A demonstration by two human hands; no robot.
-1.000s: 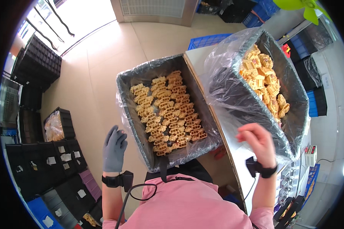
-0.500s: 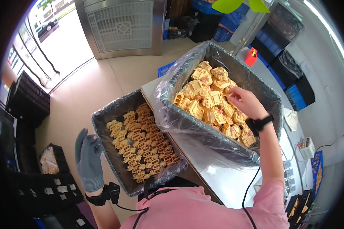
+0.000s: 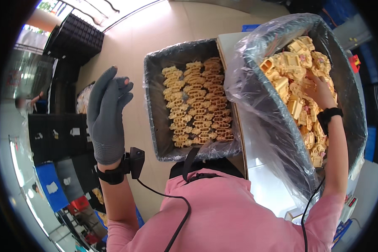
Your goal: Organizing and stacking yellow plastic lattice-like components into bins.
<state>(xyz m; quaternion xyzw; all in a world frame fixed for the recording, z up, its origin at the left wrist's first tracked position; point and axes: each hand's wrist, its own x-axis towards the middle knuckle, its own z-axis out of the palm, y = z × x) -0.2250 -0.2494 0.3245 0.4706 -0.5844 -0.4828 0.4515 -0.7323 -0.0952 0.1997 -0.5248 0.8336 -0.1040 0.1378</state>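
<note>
My left hand [image 3: 108, 119], in a grey glove with bare fingertips, is raised to the left of the lower bin, fingers stretched and nothing in them. My bare right hand [image 3: 322, 91] reaches into the upper bin on the right, fingers bent round a cream-yellow moulded piece [image 3: 307, 86] in the pile; the fingertips are partly hidden. Loose pieces [image 3: 292, 63] lie heaped around it, some with small pink spots. In the lower bin [image 3: 153, 122], similar pieces [image 3: 195, 101] stand on edge in three rows, the right row browner.
Clear plastic [image 3: 256, 96] lines the upper bin [image 3: 344, 63] and hangs over its side. That bin rests on a white table [image 3: 262, 185]. Black crates [image 3: 77, 35] are stacked at the far left, with a blue crate [image 3: 52, 185] below. A cable [image 3: 185, 218] runs from my left wrist.
My view has turned, so the bins appear farther right and straighter. The right hand has moved deeper among the heaped pieces. The left hand's fingers have straightened.
</note>
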